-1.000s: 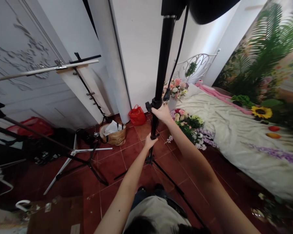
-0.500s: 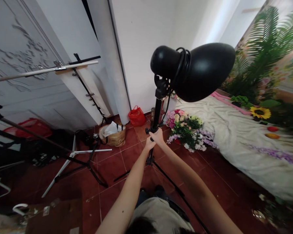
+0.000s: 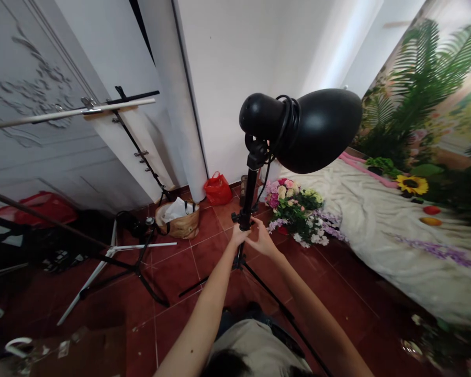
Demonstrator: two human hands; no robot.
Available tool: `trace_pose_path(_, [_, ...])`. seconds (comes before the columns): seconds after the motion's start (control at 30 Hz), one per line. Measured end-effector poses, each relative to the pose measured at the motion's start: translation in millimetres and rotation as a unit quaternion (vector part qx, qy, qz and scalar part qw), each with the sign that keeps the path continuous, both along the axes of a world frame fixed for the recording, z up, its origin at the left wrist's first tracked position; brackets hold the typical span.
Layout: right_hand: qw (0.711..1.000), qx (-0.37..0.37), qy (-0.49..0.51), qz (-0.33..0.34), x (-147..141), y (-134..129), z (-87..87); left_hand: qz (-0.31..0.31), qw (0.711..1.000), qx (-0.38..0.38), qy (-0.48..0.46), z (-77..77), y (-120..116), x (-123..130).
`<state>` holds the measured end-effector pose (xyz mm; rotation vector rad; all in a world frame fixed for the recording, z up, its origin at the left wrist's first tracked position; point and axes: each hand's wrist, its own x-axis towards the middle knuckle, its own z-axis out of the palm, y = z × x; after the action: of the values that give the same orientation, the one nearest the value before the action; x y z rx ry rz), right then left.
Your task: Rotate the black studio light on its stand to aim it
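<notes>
A black light stand pole (image 3: 249,196) rises from a tripod base on the red tile floor, with a black dome-shaped lamp shade (image 3: 317,131) on top and a cable coiled at its neck. My left hand (image 3: 238,235) wraps the pole just under a clamp collar (image 3: 243,219). My right hand (image 3: 261,240) is beside the pole, its fingertips reaching toward the collar. Whether those fingers grip it is hard to tell.
A white-legged tripod stand (image 3: 118,256) stands left of the pole, beside a woven bag (image 3: 176,221) and a red plastic bag (image 3: 217,189). A flower bunch (image 3: 296,213) lies to the right, next to a cream-covered bed (image 3: 377,230). A white rod (image 3: 90,108) crosses the left.
The lamp head has sunk lower along the pole since a second ago. My right hand has come down from high on the pole to beside the collar.
</notes>
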<state>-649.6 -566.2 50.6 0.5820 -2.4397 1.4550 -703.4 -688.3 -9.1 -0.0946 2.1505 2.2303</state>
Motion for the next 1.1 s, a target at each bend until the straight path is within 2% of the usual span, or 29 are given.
trace_pose_path(0.17, [1.000,0.022,0.003,-0.007,15.1,5.6,-22.8,-0.008,1.000,-0.002,-0.003,-7.1,-1.4,0.3])
trace_pose_path(0.37, [0.999,0.022,-0.029,-0.025,1.5,-3.8,-34.8,0.000,1.000,-0.007,0.000,-8.2,-1.4,-2.2])
trace_pose_path(0.5, [0.998,0.028,-0.050,-0.039,-16.6,-4.2,-35.9,0.000,1.000,0.010,0.025,-5.5,-0.4,-2.8])
trace_pose_path(0.7, [0.989,0.034,-0.136,-0.051,-41.5,2.8,-23.9,0.016,1.000,-0.006,-0.010,1.1,3.5,-0.8])
trace_pose_path(0.83, [0.978,0.034,-0.178,-0.105,-51.4,2.6,-20.5,0.025,0.999,-0.030,-0.002,2.9,5.6,0.6])
trace_pose_path(1.03, [0.957,-0.023,-0.170,-0.234,-56.8,-16.2,-31.8,0.028,0.999,-0.020,-0.007,2.2,7.2,-0.7])
trace_pose_path(1.1, [0.954,-0.025,-0.172,-0.245,-59.5,-18.3,-33.7,0.026,0.999,-0.024,-0.003,-0.2,6.1,-1.5])
